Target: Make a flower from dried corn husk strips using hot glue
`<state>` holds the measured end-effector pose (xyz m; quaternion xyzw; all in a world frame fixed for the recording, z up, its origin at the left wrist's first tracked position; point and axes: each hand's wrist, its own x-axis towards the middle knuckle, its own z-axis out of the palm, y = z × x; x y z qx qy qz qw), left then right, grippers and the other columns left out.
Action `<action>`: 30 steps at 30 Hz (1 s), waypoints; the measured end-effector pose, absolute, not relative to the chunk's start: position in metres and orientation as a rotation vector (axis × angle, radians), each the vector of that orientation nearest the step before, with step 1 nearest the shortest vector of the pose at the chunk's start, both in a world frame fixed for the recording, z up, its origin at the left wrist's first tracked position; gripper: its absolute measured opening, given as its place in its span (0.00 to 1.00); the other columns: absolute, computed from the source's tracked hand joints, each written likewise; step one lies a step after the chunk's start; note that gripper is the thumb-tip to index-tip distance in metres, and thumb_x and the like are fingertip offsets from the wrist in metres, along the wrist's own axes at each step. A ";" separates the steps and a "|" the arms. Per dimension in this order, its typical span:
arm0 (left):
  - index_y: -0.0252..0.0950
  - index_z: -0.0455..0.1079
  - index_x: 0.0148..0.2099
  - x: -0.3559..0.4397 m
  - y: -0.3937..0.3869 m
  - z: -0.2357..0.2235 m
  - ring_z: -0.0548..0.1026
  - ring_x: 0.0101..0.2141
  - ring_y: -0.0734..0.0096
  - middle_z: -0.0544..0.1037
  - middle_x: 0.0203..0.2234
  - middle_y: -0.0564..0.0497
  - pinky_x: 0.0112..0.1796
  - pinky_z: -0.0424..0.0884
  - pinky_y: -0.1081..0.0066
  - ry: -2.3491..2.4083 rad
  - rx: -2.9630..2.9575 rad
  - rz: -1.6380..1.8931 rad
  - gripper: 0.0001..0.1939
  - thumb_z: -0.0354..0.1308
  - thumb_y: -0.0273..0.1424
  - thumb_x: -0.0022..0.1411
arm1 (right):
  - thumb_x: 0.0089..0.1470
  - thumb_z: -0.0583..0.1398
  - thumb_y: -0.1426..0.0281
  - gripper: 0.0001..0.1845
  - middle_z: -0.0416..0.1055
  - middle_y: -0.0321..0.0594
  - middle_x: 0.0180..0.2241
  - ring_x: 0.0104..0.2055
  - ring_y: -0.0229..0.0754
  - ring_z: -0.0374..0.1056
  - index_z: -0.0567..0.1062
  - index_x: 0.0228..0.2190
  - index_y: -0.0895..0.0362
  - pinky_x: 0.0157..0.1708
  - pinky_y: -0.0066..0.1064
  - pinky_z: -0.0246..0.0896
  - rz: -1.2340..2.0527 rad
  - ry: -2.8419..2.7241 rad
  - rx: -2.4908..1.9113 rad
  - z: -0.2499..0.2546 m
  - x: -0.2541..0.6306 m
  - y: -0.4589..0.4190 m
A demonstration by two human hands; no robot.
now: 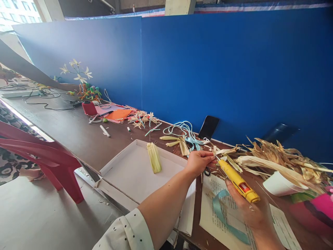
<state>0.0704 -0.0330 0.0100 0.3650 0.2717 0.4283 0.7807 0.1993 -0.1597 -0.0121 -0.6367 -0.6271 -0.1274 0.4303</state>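
My right hand (251,208) is wrapped around a yellow tool (238,178) with a thin metal nose and a red part in a slot; it looks like a long-nosed lighter. The nose points up and left, toward my left hand (199,161). There my thumb and fingers are pinched together right at the tip; whatever they hold is too small to make out. A pale green piece of corn husk (154,158) lies in the open white box (125,180) left of my forearm. Below my right hand a blue ribbon (221,208) rests on a printed sheet (210,222).
Dry corn husks (275,158) and a tipped white paper cup (282,184) lie at the right. A phone (208,127) leans on the blue partition (234,69). Light-blue cord (179,126) and papers (118,114) lie along the back. A red chair (59,170) and another person's arm (31,71) are left.
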 end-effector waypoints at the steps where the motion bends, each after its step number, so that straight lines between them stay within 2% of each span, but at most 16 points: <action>1: 0.27 0.75 0.31 0.070 -0.033 0.010 0.74 0.21 0.77 0.75 0.19 0.51 0.29 0.75 0.73 0.587 0.788 0.924 0.05 0.67 0.24 0.49 | 0.52 0.61 0.66 0.05 0.74 0.38 0.24 0.32 0.45 0.73 0.75 0.28 0.53 0.32 0.31 0.67 -0.305 -1.558 -1.591 -0.013 0.199 -0.160; 6: 0.27 0.75 0.31 0.069 -0.034 0.011 0.74 0.22 0.76 0.75 0.19 0.51 0.31 0.75 0.71 0.581 0.791 0.924 0.04 0.66 0.23 0.50 | 0.50 0.62 0.65 0.06 0.75 0.39 0.26 0.36 0.47 0.73 0.76 0.28 0.54 0.34 0.31 0.67 -0.234 -1.525 -1.606 -0.014 0.199 -0.160; 11: 0.27 0.75 0.30 0.069 -0.035 0.013 0.74 0.22 0.76 0.75 0.19 0.51 0.31 0.75 0.71 0.587 0.795 0.917 0.03 0.65 0.23 0.51 | 0.50 0.62 0.65 0.05 0.75 0.39 0.27 0.35 0.46 0.73 0.76 0.29 0.53 0.33 0.31 0.67 -0.270 -1.532 -1.587 -0.011 0.198 -0.159; 19: 0.27 0.75 0.30 0.069 -0.034 0.013 0.74 0.21 0.77 0.75 0.18 0.51 0.29 0.75 0.72 0.566 0.779 0.917 0.07 0.68 0.26 0.48 | 0.51 0.62 0.67 0.04 0.74 0.38 0.26 0.33 0.45 0.73 0.75 0.29 0.54 0.32 0.31 0.67 -0.304 -1.559 -1.580 -0.013 0.200 -0.159; 30: 0.27 0.75 0.31 0.070 -0.033 0.010 0.74 0.21 0.76 0.75 0.19 0.50 0.30 0.75 0.71 0.566 0.790 0.919 0.08 0.68 0.26 0.47 | 0.51 0.62 0.67 0.04 0.75 0.39 0.27 0.37 0.46 0.73 0.75 0.31 0.53 0.37 0.32 0.67 -0.294 -1.553 -1.528 -0.016 0.201 -0.157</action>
